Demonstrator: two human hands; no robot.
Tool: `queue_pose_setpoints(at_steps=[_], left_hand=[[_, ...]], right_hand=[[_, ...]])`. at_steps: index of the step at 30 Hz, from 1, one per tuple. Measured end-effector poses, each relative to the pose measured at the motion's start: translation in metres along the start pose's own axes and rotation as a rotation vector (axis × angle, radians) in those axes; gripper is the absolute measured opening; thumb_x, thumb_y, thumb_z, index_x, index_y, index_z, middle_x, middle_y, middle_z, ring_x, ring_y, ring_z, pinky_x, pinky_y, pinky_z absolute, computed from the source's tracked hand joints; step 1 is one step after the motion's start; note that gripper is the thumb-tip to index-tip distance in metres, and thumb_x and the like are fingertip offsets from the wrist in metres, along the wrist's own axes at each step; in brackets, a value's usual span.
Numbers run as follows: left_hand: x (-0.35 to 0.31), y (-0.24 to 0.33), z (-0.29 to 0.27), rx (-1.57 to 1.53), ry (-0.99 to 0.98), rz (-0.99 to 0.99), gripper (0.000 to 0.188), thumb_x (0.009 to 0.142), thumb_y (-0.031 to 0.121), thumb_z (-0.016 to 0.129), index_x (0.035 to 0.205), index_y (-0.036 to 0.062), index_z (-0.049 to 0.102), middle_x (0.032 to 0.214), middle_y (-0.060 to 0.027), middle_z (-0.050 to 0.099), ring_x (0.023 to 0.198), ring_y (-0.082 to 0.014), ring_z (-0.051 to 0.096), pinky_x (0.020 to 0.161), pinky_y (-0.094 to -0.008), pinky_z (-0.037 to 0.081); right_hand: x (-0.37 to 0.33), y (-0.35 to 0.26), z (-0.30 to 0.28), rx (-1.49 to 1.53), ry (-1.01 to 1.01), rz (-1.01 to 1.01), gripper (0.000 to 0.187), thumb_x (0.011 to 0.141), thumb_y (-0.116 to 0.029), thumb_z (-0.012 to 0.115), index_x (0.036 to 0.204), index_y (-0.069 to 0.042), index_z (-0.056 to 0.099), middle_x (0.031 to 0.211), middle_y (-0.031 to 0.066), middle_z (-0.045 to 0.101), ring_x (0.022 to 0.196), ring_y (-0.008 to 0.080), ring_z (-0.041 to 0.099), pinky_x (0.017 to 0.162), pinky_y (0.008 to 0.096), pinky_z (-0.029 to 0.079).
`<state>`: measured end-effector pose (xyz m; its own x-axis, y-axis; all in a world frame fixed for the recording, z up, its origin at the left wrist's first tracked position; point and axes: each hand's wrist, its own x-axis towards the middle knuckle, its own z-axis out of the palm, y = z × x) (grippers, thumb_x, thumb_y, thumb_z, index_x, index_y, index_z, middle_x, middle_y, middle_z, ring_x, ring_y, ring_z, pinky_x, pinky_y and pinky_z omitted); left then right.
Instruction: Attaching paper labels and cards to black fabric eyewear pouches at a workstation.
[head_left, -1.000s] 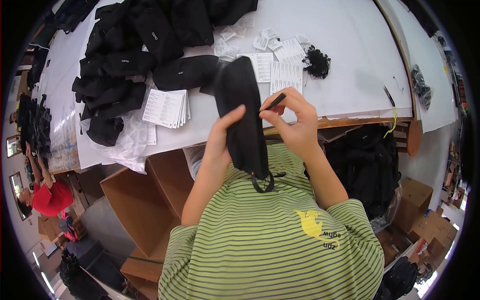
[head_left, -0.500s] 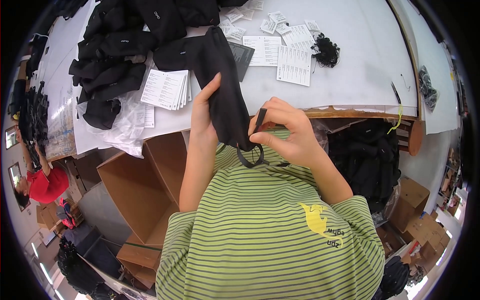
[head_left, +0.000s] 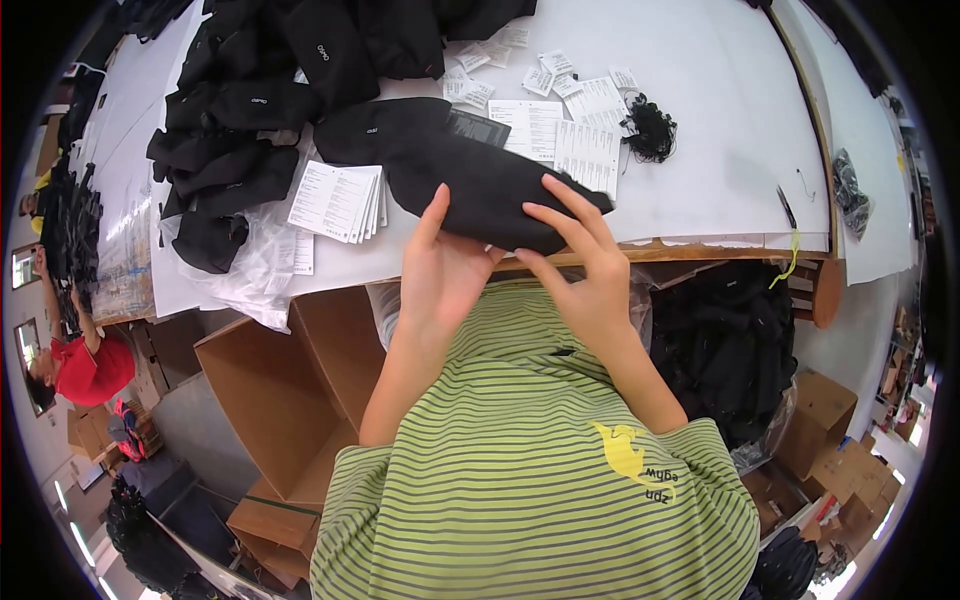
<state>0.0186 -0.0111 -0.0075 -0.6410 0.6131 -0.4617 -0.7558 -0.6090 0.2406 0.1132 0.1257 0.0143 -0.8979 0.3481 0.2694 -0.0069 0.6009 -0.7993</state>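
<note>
Head view, looking down: what is between the two hands?

"One long black pouch (head_left: 480, 190), of plain dark cloth. It lies aslant just beyond both palms, its far end running ahead and to the left of the left hand (head_left: 447, 275), its near end under the right fingers."

How does each hand stand?

"Left: palm turned up, thumb laid over the pouch's upper face, the other fingers mostly hidden behind or under it; it appears to carry the pouch. Right hand (head_left: 590, 265): half open, fingers spread across the cloth, thumb down by the near edge. Whether it is gripping or only resting, I can't tell."

How would the pouch feel to handle?

"Light and soft, I'd judge, likely to bend rather than break, and not very slippery. The far end could droop, so a broad hold suits it: a palm beneath the middle, a thumb on top, and the second hand steadying the near end."

And around the hands?

"Ahead and left of the left hand, a heap of black pouches (head_left: 320, 50); nearer on that side, a stack of white cards (head_left: 335, 200). Beyond the right hand, a tangle of black cords (head_left: 650, 130)."
</note>
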Motion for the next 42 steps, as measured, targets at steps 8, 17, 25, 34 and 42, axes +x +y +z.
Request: queue_pose_setpoints(at_steps=[8,17,25,34,42], left_hand=[[0.007,0.032,-0.01,0.951,-0.07,0.657,0.043,0.086,0.011,0.067,0.125,0.0032,0.05,0.124,-0.0071,0.053,0.117,-0.019,0.048,0.102,-0.0308,0.034],[0.009,0.025,-0.008,0.908,0.061,0.765,0.03,0.088,0.005,0.063,0.117,0.0013,0.057,0.12,-0.0083,0.058,0.092,-0.013,0.059,0.073,-0.0239,0.05],[0.009,0.07,-0.061,1.365,0.304,0.955,0.045,0.086,0.019,0.065,0.124,0.0018,0.048,0.128,-0.0122,0.05,0.115,-0.0249,0.047,0.097,-0.0377,0.037],[0.016,0.1,-0.112,2.148,0.582,0.884,0.074,0.079,0.035,0.071,0.135,-0.0007,0.039,0.134,-0.0201,0.041,0.127,-0.0376,0.033,0.106,-0.0491,0.025],[0.011,0.118,-0.101,2.197,0.525,0.841,0.058,0.084,0.037,0.066,0.129,0.0035,0.051,0.134,-0.0192,0.046,0.126,-0.0351,0.039,0.104,-0.0443,0.03]], right_hand=[[0.015,0.031,-0.022,0.698,-0.05,0.324,0.03,0.079,0.001,0.068,0.108,-0.004,0.064,0.118,0.0044,0.063,0.087,0.0062,0.059,0.066,0.0189,0.046],[0.051,0.066,-0.027,0.354,0.096,0.257,0.024,0.072,-0.011,0.077,0.096,-0.006,0.072,0.079,-0.003,0.066,0.055,0.0026,0.04,0.052,0.0181,0.034],[0.161,0.144,-0.057,0.297,0.789,0.237,0.04,0.08,-0.023,0.074,0.109,0.002,0.065,0.07,0.0075,0.067,0.063,0.013,0.065,0.063,0.0226,0.046],[0.161,0.23,-0.058,-0.335,0.317,0.387,0.025,0.073,-0.028,0.074,0.095,-0.017,0.071,0.103,0.0087,0.061,0.099,0.026,0.06,0.084,0.0363,0.047],[0.139,0.222,-0.066,-0.537,0.049,0.353,0.016,0.073,-0.024,0.075,0.081,-0.01,0.071,0.084,0.0105,0.061,0.08,0.0265,0.062,0.072,0.0376,0.05]])
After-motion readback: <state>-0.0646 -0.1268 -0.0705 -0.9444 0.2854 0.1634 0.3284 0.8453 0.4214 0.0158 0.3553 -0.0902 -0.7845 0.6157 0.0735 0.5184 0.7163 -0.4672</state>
